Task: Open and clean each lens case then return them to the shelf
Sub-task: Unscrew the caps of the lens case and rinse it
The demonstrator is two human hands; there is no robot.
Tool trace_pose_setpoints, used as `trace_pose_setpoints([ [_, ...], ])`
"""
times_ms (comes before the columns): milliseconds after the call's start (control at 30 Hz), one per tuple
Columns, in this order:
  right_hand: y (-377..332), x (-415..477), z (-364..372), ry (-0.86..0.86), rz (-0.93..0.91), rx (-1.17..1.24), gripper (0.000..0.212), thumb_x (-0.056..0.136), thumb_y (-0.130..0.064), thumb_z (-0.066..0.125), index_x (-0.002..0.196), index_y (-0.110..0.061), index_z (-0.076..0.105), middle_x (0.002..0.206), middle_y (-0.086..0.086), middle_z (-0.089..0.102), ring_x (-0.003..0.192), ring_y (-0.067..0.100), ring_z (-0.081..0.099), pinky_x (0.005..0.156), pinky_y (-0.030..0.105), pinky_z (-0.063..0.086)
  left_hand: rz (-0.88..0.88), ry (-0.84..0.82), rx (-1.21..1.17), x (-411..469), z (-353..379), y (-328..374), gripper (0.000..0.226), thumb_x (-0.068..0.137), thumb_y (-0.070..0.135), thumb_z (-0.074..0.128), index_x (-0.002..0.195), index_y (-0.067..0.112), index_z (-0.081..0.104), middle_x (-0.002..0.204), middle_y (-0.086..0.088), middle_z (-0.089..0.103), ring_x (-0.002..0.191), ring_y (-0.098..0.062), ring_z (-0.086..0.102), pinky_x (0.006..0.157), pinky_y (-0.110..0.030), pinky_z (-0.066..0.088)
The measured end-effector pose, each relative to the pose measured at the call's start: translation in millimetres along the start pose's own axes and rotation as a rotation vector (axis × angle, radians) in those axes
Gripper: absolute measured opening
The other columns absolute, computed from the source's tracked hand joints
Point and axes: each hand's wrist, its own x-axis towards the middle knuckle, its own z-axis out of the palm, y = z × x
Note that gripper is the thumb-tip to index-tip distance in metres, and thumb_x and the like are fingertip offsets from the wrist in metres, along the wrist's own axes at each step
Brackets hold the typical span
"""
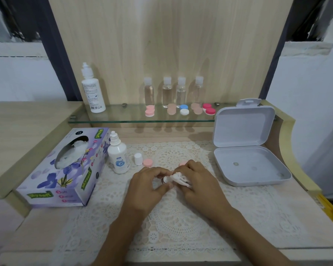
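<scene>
currently a small pale lens case (165,179) is pinched in the left hand (149,182), and a crumpled white tissue (180,178) is gripped by the right hand (197,179) and pressed against it. a round pink cap (147,162) is left off on the white lace mat (181,227). five other coloured cases (184,110) are kept on the glass shelf (113,117); whether they are cleaned cannot be told, and this one's return is judged outstanding.
</scene>
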Motion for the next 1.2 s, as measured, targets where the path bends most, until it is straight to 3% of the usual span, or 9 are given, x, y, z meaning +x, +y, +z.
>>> trace_pose_setpoints([
  [167, -3, 1, -4, 0.011, 0.108, 0.119, 0.036, 0.084, -0.042, 0.044, 0.103, -0.022, 0.067, 0.09, -0.011, 0.048, 0.084, 0.005, 0.046, 0.065, 0.016, 0.031, -0.021, 0.007, 0.006, -2, -1, 4, 0.026, 0.074, 0.023, 0.08, 0.095, 0.034, 0.071, 0.091, 0.019, 0.068, 0.092, 0.005, 0.059, 0.084, -0.015, 0.045],
  [267, -1, 2, -4, 0.02, 0.162, 0.158, 0.037, 0.08, -0.032, 0.045, 0.104, -0.016, 0.067, 0.089, -0.01, 0.05, 0.081, 0.007, 0.048, 0.063, 0.014, 0.03, -0.028, 0.014, 0.01, -2, -1, 6, 0.027, 0.073, 0.021, 0.08, 0.095, 0.034, 0.072, 0.091, 0.021, 0.067, 0.091, 0.005, 0.058, 0.085, -0.016, 0.046],
  [567, 5, 1, -8, 0.039, 0.21, 0.106, 0.01, 0.086, -0.011, 0.057, 0.09, -0.007, 0.065, 0.076, -0.005, 0.05, 0.068, 0.011, 0.046, 0.056, 0.018, 0.027, -0.04, 0.025, 0.01, -2, -1, 7, 0.028, 0.072, 0.021, 0.081, 0.095, 0.033, 0.072, 0.091, 0.019, 0.067, 0.09, 0.004, 0.059, 0.086, -0.021, 0.048],
  [767, -1, -5, -16, 0.069, 0.232, 0.228, 0.019, 0.081, -0.025, 0.047, 0.065, -0.017, 0.053, 0.066, -0.003, 0.054, 0.062, 0.011, 0.049, 0.055, 0.026, 0.033, -0.035, 0.029, 0.009, -3, -1, 6, 0.027, 0.072, 0.022, 0.081, 0.095, 0.033, 0.072, 0.091, 0.022, 0.066, 0.089, 0.006, 0.059, 0.083, -0.013, 0.045],
  [867, -4, -5, -21, 0.154, 0.265, 0.378, 0.021, 0.091, -0.02, 0.051, 0.071, -0.025, 0.053, 0.066, -0.013, 0.055, 0.065, 0.001, 0.054, 0.054, 0.013, 0.035, 0.001, 0.046, 0.012, -4, -2, 6, 0.025, 0.074, 0.02, 0.08, 0.096, 0.029, 0.072, 0.091, 0.021, 0.068, 0.089, 0.006, 0.06, 0.079, -0.008, 0.043],
  [967, -2, -6, -24, 0.196, 0.307, 0.458, 0.013, 0.093, -0.011, 0.054, 0.087, -0.021, 0.06, 0.079, -0.017, 0.063, 0.08, -0.006, 0.059, 0.063, 0.009, 0.043, 0.044, 0.072, -0.072, -3, -4, 8, 0.026, 0.075, 0.014, 0.079, 0.097, 0.025, 0.072, 0.092, 0.019, 0.069, 0.09, 0.003, 0.063, 0.08, -0.007, 0.044],
  [1067, 5, -5, -19, 0.162, 0.381, 0.602, 0.013, 0.093, -0.013, 0.055, 0.083, -0.012, 0.064, 0.08, -0.002, 0.067, 0.078, 0.013, 0.062, 0.07, 0.03, 0.05, 0.108, 0.078, -0.131, -3, -3, 9, 0.026, 0.076, 0.009, 0.077, 0.098, 0.022, 0.072, 0.095, 0.016, 0.069, 0.092, 0.0, 0.064, 0.08, -0.008, 0.045],
  [1133, 2, -6, -22, 0.059, 0.403, 0.921, 0.021, 0.096, -0.02, 0.055, 0.09, -0.002, 0.064, 0.086, 0.017, 0.064, 0.08, 0.03, 0.061, 0.074, 0.045, 0.053, 0.133, 0.079, -0.163, -3, -3, 10, 0.026, 0.077, 0.007, 0.076, 0.099, 0.02, 0.072, 0.096, 0.014, 0.069, 0.093, -0.003, 0.065, 0.082, -0.011, 0.047],
  [1200, -2, -6, -27, -0.059, 0.412, 1.207, 0.028, 0.096, -0.019, 0.054, 0.1, 0.009, 0.06, 0.083, 0.026, 0.059, 0.073, 0.036, 0.055, 0.063, 0.042, 0.049, 0.147, 0.068, -0.19, -4, -3, 10, 0.027, 0.076, 0.007, 0.077, 0.1, 0.019, 0.072, 0.096, 0.013, 0.069, 0.093, -0.006, 0.066, 0.082, -0.014, 0.049],
])
